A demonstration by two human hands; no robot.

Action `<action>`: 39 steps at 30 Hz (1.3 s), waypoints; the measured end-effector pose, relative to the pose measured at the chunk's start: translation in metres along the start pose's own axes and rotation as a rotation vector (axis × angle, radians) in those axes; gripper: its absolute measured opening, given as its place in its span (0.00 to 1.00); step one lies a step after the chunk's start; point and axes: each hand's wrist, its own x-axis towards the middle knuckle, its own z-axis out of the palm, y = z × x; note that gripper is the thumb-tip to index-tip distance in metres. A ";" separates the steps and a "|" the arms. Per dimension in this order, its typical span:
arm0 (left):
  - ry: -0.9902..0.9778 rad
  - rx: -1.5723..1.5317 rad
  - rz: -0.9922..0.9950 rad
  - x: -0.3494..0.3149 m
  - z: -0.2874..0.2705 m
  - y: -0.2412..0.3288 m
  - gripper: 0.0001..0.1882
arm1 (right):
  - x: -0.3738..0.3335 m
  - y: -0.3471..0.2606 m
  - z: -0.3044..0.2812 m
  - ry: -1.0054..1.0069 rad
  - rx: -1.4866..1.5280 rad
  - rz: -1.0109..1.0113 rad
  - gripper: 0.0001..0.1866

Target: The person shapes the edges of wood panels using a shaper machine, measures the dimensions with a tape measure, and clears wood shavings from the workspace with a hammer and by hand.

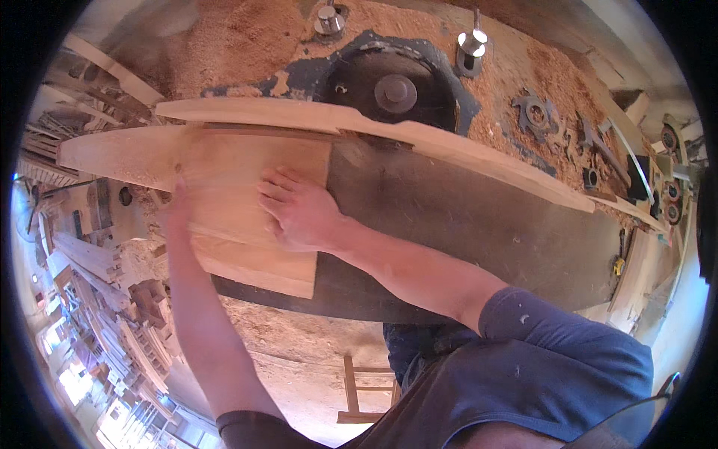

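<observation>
A pale wooden board (247, 161) lies against a long wooden fence (262, 112) on the dark metal machine table (464, 232). Next to the board, toward me, shows a second pale wooden piece (258, 262) with a curved edge; I cannot tell whether it lies under or beside the first. My right hand (299, 213) rests on the wood, palm down, fingers stretched and slightly apart. At the board's left part, by its near edge, is my left hand (176, 202); motion smears its fingers, so their grip is unclear.
Behind the fence sits a round dark spindle (395, 93) in its housing, among heaped sawdust (247, 45). A toothed cutter head (535, 112) and a wrench (602, 150) lie at the far right. Stacked timber (86, 258) stands at the left. A wooden stool (351, 393) is below the table.
</observation>
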 end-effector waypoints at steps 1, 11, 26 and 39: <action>-0.048 0.018 0.051 -0.005 -0.002 -0.005 0.57 | -0.001 -0.001 0.000 -0.053 -0.003 0.014 0.24; -0.150 0.012 -0.148 -0.213 -0.026 -0.254 0.42 | -0.102 -0.033 0.005 -0.396 0.014 -0.256 0.29; -0.912 -1.665 -0.701 -0.845 0.180 -0.047 0.25 | -0.415 0.011 -0.270 -0.374 -0.004 -0.139 0.31; -0.150 -1.179 -0.143 -0.754 0.167 -0.057 0.44 | -0.456 0.049 -0.318 -0.257 -0.092 -0.118 0.29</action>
